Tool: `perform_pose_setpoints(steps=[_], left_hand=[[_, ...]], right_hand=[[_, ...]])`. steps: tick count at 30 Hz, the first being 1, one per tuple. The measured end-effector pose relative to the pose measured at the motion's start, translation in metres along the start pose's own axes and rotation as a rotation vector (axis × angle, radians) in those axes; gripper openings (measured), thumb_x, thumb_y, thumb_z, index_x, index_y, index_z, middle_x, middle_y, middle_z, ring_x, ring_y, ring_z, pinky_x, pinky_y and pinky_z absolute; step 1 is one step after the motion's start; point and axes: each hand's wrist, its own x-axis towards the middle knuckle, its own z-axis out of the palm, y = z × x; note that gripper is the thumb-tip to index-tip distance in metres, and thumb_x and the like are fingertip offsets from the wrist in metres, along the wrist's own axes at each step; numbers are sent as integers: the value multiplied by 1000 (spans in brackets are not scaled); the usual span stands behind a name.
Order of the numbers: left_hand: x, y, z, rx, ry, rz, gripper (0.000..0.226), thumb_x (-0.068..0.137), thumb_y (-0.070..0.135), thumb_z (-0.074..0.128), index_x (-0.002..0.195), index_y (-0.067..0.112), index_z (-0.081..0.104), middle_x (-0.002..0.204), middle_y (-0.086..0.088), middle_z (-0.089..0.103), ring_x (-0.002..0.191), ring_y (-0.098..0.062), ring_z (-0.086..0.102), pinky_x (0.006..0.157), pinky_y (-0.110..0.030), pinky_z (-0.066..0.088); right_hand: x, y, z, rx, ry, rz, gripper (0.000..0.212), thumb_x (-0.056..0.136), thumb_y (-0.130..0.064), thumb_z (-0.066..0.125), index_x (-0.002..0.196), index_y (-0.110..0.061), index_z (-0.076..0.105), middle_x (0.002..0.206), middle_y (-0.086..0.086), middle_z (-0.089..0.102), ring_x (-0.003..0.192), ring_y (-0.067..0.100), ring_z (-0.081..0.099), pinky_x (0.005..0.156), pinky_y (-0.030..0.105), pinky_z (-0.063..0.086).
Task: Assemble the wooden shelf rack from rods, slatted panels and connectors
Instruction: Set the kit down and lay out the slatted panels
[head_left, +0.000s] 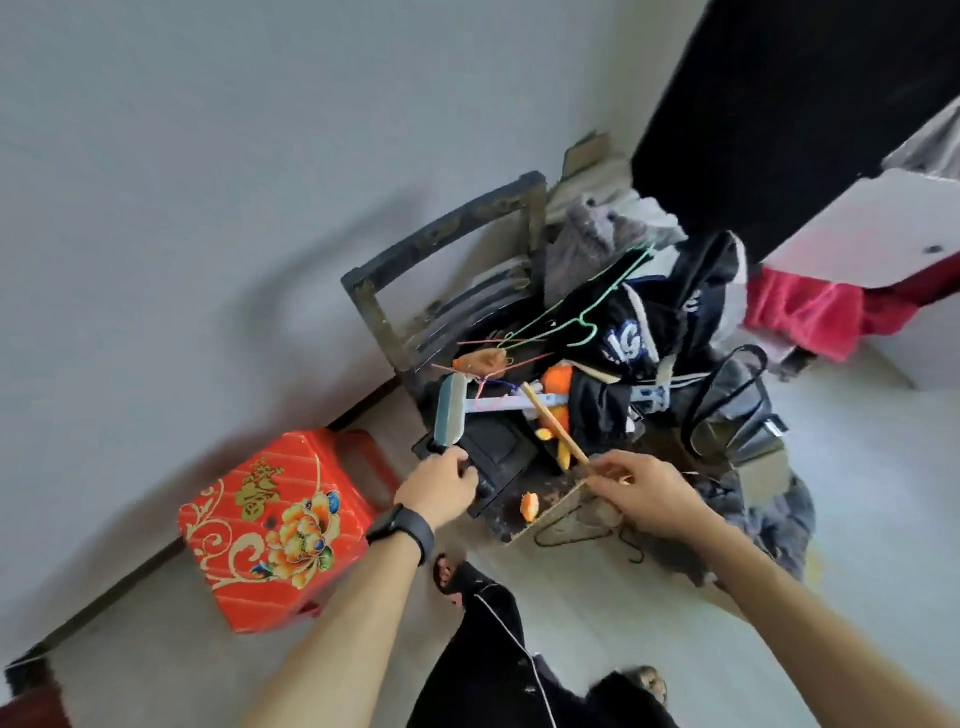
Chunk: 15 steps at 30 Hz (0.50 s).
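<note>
Right hand (644, 488): thumb and fingertips are closed in a pinch on the near end of a thin wooden rod (553, 421). The rod slants away across the seat of the chair (447, 244), and its far end lies among the items there.

Left hand (436, 486): fingers are curled round the dark handle of a grey-green roller (451, 410) at the chair's front left corner. A black wristband (400, 532) is on that wrist.

Chair seat: dark wood, scuffed and crowded. A piece of orange peel (530, 505) lies near its front edge. Coloured wire hangers (582, 312) are tangled over the middle. A pile of dark clothes (623, 338) covers the right half and spills over that side. A black bag (737, 415) leans against the chair's right side.

Surroundings: the chair's back stands against a pale grey wall (208, 208). A red flowered stool (270, 525) sits just left of the chair. A tall black panel (805, 104) rises behind and to the right of the chair, with a red cloth (810, 317) below it.

Open room: pale floor (857, 467) shows to the right of the chair beyond the bag, and in front of it around the person's feet. The picture is blurred throughout, so small parts cannot be told.
</note>
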Motion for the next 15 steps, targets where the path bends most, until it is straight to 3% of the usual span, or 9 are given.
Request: perform_pose_setpoints(steps=[3,7,10,12,15], left_hand=[[-28,85,3,89,40,159,42,103,40,43,142,25,50,136,-4,60,123,-28,57,100,-40,49],[-64,204,34,239,88,373,40,103,39,44,139,25,54,135,-5,61,124,-27,56,100,-39,48],[-91,302,80,347,109,502,38,102,41,43,137,29,56,135,-2,61,123,-26,56,99,-41,48],[-116,378,128,393,95,607,38,102,41,43,136,30,56,134,0,61,121,-26,57,98,-41,49],[-155,477,192,455,64,758,38,101,41,44,136,32,56,136,3,60,123,-23,57,100,-41,48]], right_hand=[[-70,37,-53,131,183,-35,9,94,-48,65,103,-45,67,97,-19,67,87,4,63,73,23,47],[-163,116,-95,323,463,-39,3,94,-46,66,94,-49,67,85,-23,67,72,6,65,66,29,55],[-230,188,-116,396,624,-7,3,93,-47,67,92,-50,67,86,-31,65,64,5,64,56,20,51],[-281,248,-130,442,748,25,11,93,-42,69,88,-51,65,82,-24,67,58,2,61,50,14,45],[-342,325,-149,512,874,144,16,93,-35,71,87,-49,63,76,-17,68,58,2,62,53,15,44]])
